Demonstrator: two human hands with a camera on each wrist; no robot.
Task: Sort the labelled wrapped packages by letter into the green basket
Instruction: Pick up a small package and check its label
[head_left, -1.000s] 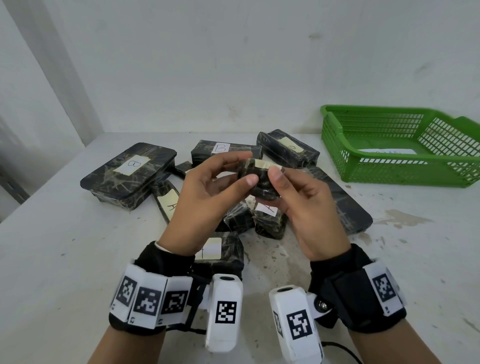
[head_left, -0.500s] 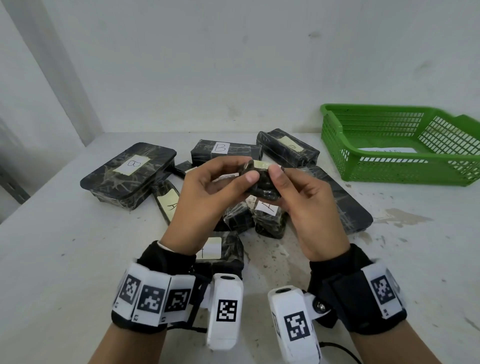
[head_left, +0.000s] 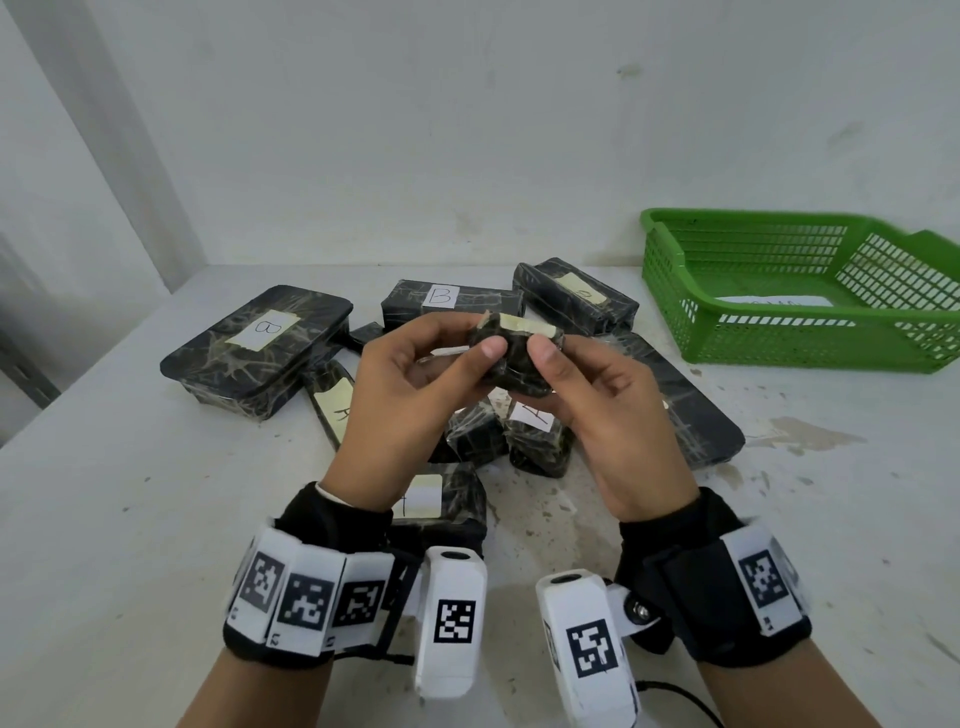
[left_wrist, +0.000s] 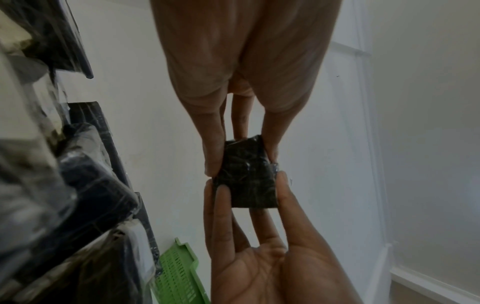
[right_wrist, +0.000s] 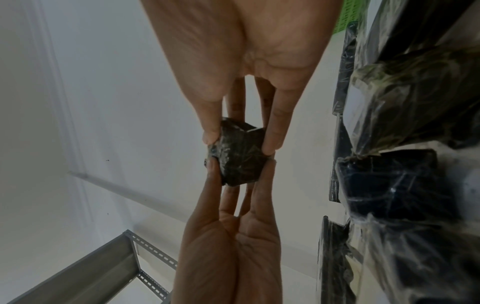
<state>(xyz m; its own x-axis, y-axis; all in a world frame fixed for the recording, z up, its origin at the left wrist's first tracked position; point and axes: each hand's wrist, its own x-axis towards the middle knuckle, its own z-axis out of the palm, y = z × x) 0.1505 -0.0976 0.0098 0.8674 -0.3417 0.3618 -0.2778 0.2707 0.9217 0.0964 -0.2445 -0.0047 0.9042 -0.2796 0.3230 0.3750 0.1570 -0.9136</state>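
While a small packet (head_left: 514, 356) is pinched between thumb and fingers of both the left hand (head_left: 410, 384) and the right hand (head_left: 597, 410), it is held in mid-air at the centre of the head view, above the heap of packages (head_left: 467, 374) lying on the table (head_left: 130, 519). Its tape label (head_left: 522, 325) is turned upward and away from the camera, so the letter cannot be read. In the left wrist view the packet (left_wrist: 245, 174) is seen gripped at both ends, fingertips (left_wrist: 214, 162) of one hand meeting those of the other along its sides; the right wrist view shows the same packet (right_wrist: 240, 156) slightly tilted. The basket (head_left: 670, 249) lies at the upper right of the head view, well apart from the hands and on the right hand's side, its long axis running left to right along the back wall, its open low side facing the pile. A white slip (head_left: 769, 301) is seen on its floor; no package is visible inside. The step in hand is judged to be reading the label. If the packet belongs in the basket, a carry up and to the right by the nearer right hand would be called for, with the left hand's pinch let go first.
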